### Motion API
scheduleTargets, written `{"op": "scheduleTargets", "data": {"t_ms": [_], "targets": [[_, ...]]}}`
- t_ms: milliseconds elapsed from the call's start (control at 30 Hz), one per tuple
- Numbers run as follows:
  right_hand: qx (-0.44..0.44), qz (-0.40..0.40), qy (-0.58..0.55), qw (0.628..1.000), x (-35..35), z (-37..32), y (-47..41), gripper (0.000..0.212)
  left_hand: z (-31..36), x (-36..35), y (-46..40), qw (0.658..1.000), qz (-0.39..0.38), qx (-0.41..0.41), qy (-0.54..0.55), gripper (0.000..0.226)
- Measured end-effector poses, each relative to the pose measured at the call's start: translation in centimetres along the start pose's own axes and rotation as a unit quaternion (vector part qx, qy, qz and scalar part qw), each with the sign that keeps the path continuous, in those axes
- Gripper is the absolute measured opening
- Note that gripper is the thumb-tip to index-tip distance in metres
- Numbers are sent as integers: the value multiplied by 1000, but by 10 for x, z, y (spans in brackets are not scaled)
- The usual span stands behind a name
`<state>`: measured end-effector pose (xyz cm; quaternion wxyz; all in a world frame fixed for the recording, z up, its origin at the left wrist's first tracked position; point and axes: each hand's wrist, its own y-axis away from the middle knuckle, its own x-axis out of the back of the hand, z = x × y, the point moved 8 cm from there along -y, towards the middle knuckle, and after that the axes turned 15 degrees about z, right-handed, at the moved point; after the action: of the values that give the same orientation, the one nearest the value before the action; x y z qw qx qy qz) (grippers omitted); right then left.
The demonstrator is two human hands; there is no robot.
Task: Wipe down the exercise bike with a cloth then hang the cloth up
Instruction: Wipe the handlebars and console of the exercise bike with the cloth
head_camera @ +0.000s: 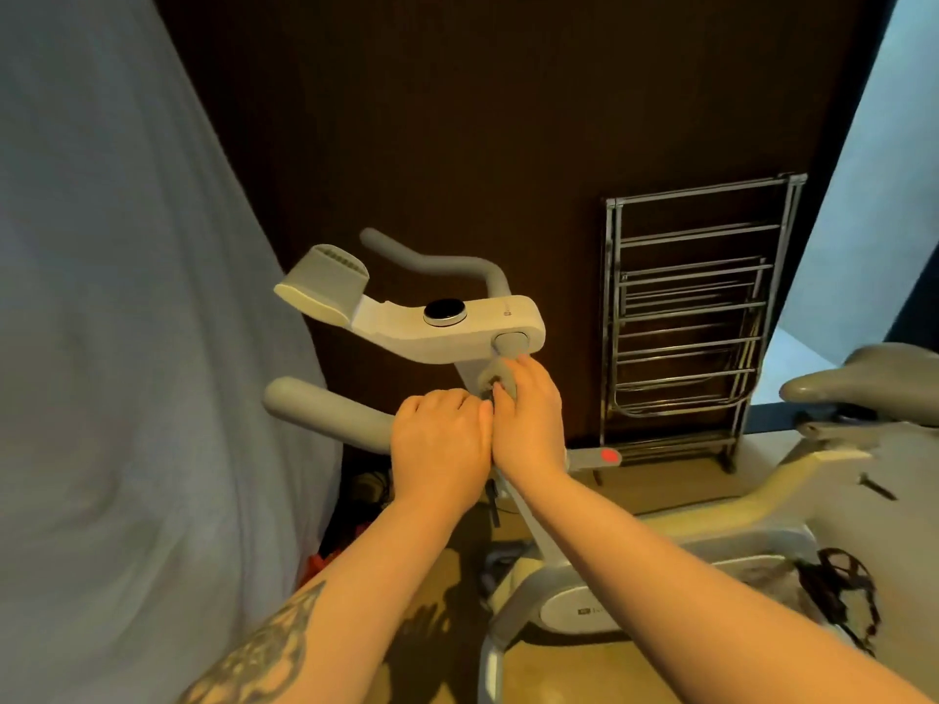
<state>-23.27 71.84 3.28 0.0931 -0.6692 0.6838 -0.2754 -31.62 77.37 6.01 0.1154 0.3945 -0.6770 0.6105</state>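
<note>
Left hand (438, 439) grips handlebar (325, 410); right hand (526, 414) grips knob (495, 381).

The tan floor (559, 673) carries the exercise bike (574, 609), whose base stands toward 5 o'clock. A folded chrome drying rack (691, 322) stands on the floor at 2 o'clock, leaning against the dark wall. Dark and red clutter (350, 525) lies at 7 o'clock, too dim to identify.
</note>
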Motion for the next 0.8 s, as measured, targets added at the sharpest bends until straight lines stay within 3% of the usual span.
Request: {"op": "scheduleTargets", "data": {"t_ms": [67,200,300,367,467,567,667,800], "targets": [[0,-29,-10,1000,-2,4,-9,28,-3,-1,-1,1000,11,14,0,30],[-103,-35,21,994,-11,19,-40,27,-2,-6,0,1000,-5,23,14,45],[-31,16,0,999,-6,10,-7,32,-4,-3,-2,999,12,52,9,40],[7,-1,-26,1000,-1,10,-2,34,-6,-1,-1,996,35,77,-2,37],[-73,-53,-4,996,-12,22,-40,33,-4,-4,-1,995,15,100,-12,40],[-123,-24,-25,992,-11,26,-44,34,-9,-6,1,983,11,181,-12,45],[-60,14,-117,991,13,11,9,39,-10,-4,9,967,58,248,-8,40],[-4,-57,-105,993,1,18,-20,38,-9,-2,9,958,81,276,-14,39]]}}
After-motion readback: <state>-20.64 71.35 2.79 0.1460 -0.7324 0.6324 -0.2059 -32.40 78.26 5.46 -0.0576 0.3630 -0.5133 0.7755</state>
